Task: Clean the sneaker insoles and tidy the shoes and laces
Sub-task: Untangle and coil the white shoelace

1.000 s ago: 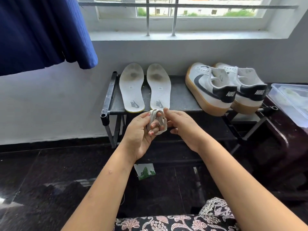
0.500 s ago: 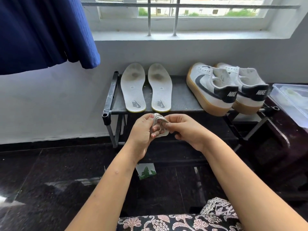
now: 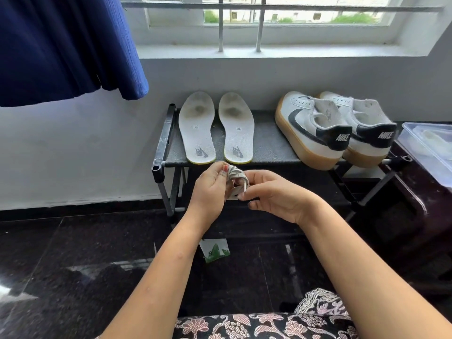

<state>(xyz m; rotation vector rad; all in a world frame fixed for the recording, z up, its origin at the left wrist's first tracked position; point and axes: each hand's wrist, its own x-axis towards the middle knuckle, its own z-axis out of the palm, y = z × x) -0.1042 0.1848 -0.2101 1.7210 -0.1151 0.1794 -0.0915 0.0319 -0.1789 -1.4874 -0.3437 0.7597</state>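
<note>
Shoelace [image 3: 235,183] coiled around left hand [image 3: 209,185] fingers, right hand [image 3: 274,195] pinching its end

Both hands — left hand [image 3: 210,189], right hand [image 3: 274,194] — pinch a coiled lace [image 3: 236,183] just below the insoles [image 3: 197,128] on the rack [image 3: 269,143].

bare forearms, red nail polish, black floral-print garment [image 3: 264,326] on lap.

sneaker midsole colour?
Tan gum on both sneakers, under white uppers with black heel tabs. Head view, the only one.
</note>
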